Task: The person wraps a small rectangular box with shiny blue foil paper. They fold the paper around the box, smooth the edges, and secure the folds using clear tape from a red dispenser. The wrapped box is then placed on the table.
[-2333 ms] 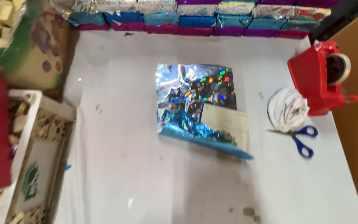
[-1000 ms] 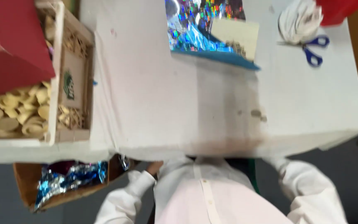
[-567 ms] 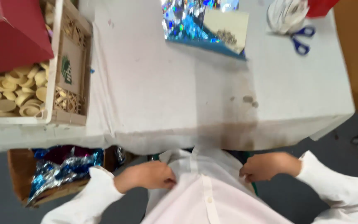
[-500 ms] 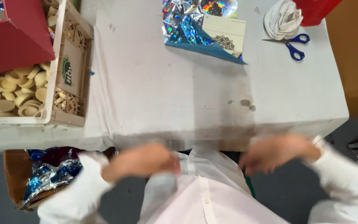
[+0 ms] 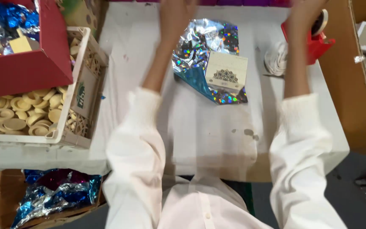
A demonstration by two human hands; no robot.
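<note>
Head view: both arms stretched forward over table (image 5: 217,140), left hand (image 5: 176,12), right hand (image 5: 303,12) blurred; fingers' state unclear

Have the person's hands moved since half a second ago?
Yes. Both have gone from the table's near edge to its far end: the left hand beyond the holographic foil sheet, the right hand by the red tape dispenser.

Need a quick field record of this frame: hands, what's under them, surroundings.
left hand: raised above holographic foil sheet, blurred, holds nothing visible
right hand: raised near red tape dispenser, blurred
on foil: small wooden box
surface: white table
left side: crate of wooden rings
</note>
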